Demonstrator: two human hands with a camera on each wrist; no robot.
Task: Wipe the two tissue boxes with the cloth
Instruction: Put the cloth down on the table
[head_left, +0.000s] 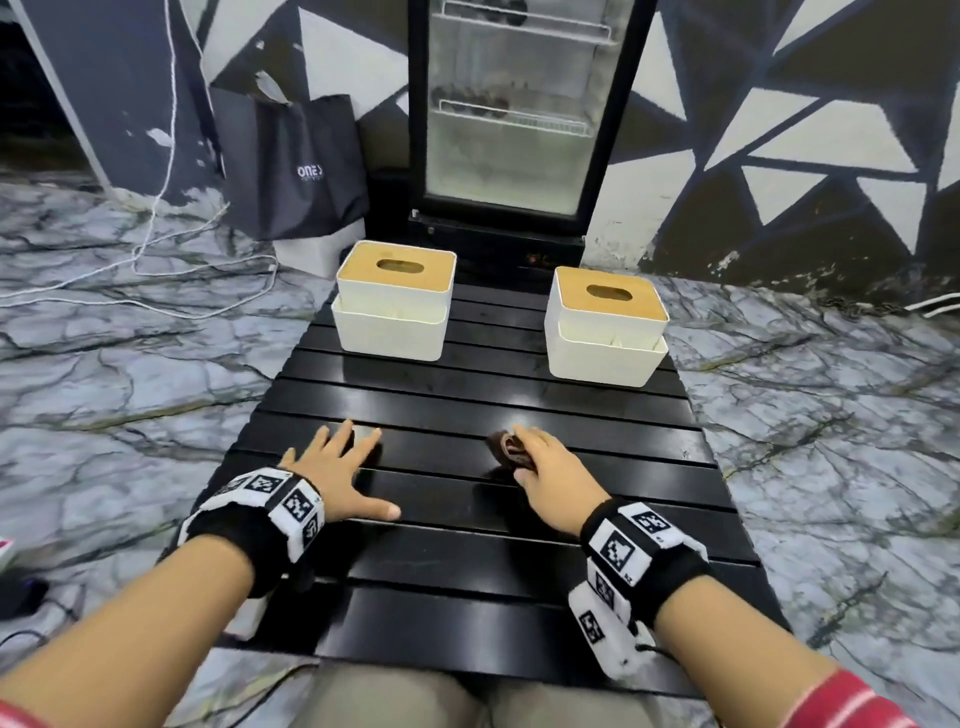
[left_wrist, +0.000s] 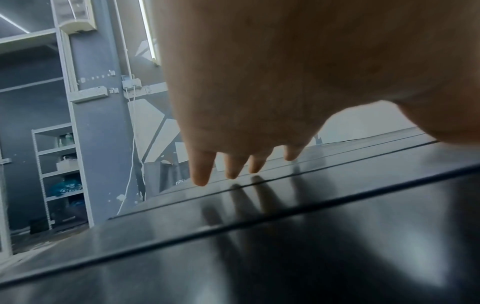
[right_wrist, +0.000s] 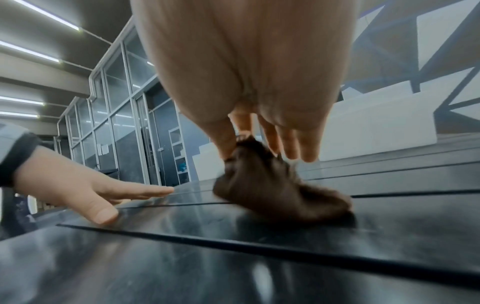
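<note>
Two white tissue boxes with wooden lids stand at the far end of the black slatted table (head_left: 467, 395): the left box (head_left: 393, 300) and the right box (head_left: 607, 325). My right hand (head_left: 540, 467) pinches a bunched dark brown cloth (head_left: 510, 448) between thumb and fingers; the cloth (right_wrist: 275, 185) hangs down and touches the table, well short of the right box. My left hand (head_left: 340, 473) lies flat on the table with its fingers (left_wrist: 202, 170) spread and straight, holding nothing, nearer than the left box.
A glass-door fridge (head_left: 519, 104) stands just behind the table. A dark shopping bag (head_left: 291, 161) leans left of it, with white cables (head_left: 156, 249) on the marble-pattern floor. My knees sit under the table's near edge.
</note>
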